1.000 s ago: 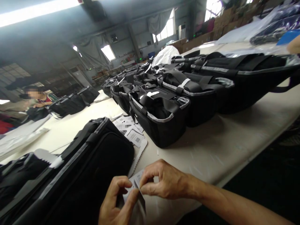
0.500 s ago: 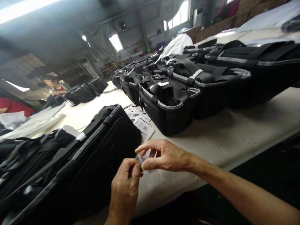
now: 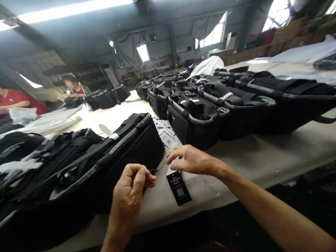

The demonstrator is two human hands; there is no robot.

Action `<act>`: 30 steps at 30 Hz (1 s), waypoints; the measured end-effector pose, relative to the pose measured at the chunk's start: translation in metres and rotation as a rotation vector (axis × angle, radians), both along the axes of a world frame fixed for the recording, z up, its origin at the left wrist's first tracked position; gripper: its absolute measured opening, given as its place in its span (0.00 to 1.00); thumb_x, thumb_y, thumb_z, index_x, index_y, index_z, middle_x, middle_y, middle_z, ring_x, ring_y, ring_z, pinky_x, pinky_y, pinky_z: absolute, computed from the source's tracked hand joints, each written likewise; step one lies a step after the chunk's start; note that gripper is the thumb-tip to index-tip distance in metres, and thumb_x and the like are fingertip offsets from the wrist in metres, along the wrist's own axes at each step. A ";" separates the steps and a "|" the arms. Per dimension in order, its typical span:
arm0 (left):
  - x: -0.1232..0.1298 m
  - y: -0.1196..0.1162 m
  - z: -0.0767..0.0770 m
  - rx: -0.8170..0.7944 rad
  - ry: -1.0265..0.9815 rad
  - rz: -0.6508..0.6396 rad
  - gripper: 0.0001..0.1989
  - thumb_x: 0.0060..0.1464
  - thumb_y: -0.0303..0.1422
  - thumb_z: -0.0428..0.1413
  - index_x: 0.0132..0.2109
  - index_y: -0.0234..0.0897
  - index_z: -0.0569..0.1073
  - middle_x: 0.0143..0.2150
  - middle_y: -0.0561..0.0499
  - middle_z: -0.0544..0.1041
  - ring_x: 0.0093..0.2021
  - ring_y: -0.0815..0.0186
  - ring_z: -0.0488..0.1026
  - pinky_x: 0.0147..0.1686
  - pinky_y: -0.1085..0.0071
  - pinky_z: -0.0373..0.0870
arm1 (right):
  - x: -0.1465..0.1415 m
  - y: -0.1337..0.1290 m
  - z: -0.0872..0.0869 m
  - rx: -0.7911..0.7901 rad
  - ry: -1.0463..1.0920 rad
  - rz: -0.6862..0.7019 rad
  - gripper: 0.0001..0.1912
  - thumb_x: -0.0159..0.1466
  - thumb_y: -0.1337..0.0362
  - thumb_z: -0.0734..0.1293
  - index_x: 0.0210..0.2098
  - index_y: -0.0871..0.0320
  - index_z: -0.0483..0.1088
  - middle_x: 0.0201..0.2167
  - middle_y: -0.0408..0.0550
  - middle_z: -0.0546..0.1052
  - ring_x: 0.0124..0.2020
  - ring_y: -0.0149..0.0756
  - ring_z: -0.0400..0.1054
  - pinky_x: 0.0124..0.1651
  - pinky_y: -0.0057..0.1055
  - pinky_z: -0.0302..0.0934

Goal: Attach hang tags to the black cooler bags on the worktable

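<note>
My left hand (image 3: 133, 187) is closed in a pinch on one end of a thin tag string (image 3: 154, 170), which runs right toward my other hand. My right hand (image 3: 187, 160) hovers with thumb and fingers apart, palm down. Just below its fingertips a black hang tag (image 3: 179, 188) with white print and a square code lies at a slant, a white part showing above it. Whether the string joins this tag I cannot tell. Left of my hands stands a black bag (image 3: 136, 148) with grey trim. Past my fingers, white printed cards (image 3: 167, 138) lie in a loose pile.
Several black bags (image 3: 195, 127) crowd the table (image 3: 252, 150) ahead and to the right. More dark bags (image 3: 70, 147) fill the left side. White plastic (image 3: 210, 64) lies among the far bags. Two people (image 3: 19, 99) sit at the far left.
My hands have moved apart, the left one leftward, and the string now shows between them. The black tag has come into sight under my right hand. The camera view has shifted.
</note>
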State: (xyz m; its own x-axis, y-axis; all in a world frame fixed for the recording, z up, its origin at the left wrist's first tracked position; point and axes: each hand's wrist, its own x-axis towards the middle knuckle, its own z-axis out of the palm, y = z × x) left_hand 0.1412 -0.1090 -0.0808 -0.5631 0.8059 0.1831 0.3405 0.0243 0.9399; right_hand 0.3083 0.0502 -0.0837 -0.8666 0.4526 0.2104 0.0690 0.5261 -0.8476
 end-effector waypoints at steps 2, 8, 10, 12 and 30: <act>-0.001 -0.001 0.010 0.000 0.143 -0.022 0.15 0.62 0.44 0.53 0.37 0.37 0.69 0.27 0.54 0.77 0.26 0.67 0.75 0.30 0.72 0.74 | -0.006 -0.005 0.015 -0.208 0.099 0.034 0.13 0.60 0.62 0.73 0.44 0.58 0.78 0.45 0.49 0.79 0.48 0.38 0.73 0.53 0.33 0.64; -0.009 -0.009 0.036 0.061 0.470 0.035 0.11 0.65 0.40 0.51 0.36 0.39 0.69 0.24 0.58 0.71 0.23 0.71 0.68 0.26 0.75 0.66 | -0.039 -0.033 0.056 -0.620 0.204 0.197 0.18 0.56 0.57 0.76 0.40 0.61 0.75 0.33 0.44 0.79 0.29 0.29 0.72 0.33 0.27 0.67; -0.012 -0.014 0.042 0.094 0.488 0.052 0.11 0.65 0.39 0.51 0.36 0.39 0.69 0.25 0.58 0.71 0.23 0.72 0.68 0.27 0.75 0.66 | -0.046 -0.040 0.065 -0.547 0.176 0.172 0.17 0.56 0.55 0.76 0.36 0.62 0.76 0.28 0.43 0.77 0.23 0.25 0.66 0.26 0.23 0.60; -0.015 -0.019 0.046 0.117 0.448 0.049 0.11 0.65 0.39 0.51 0.36 0.39 0.69 0.24 0.59 0.70 0.23 0.72 0.68 0.26 0.76 0.65 | -0.051 -0.046 0.072 -0.453 0.178 0.156 0.16 0.56 0.54 0.76 0.33 0.62 0.77 0.27 0.43 0.76 0.25 0.26 0.65 0.27 0.23 0.59; -0.006 0.000 -0.019 -0.047 -0.358 -0.791 0.25 0.66 0.48 0.47 0.60 0.36 0.72 0.59 0.43 0.73 0.59 0.56 0.68 0.61 0.61 0.60 | -0.054 -0.053 0.109 -0.683 0.449 0.096 0.10 0.57 0.62 0.75 0.31 0.61 0.73 0.19 0.37 0.68 0.16 0.17 0.46 0.19 0.21 0.40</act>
State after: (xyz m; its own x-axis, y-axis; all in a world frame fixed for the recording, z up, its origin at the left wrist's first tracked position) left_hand 0.1357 -0.1087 -0.1000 0.1487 0.9872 0.0584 -0.0418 -0.0527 0.9977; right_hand 0.2542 -0.0027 0.0255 -0.8068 0.5346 0.2515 -0.3723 -0.1296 -0.9190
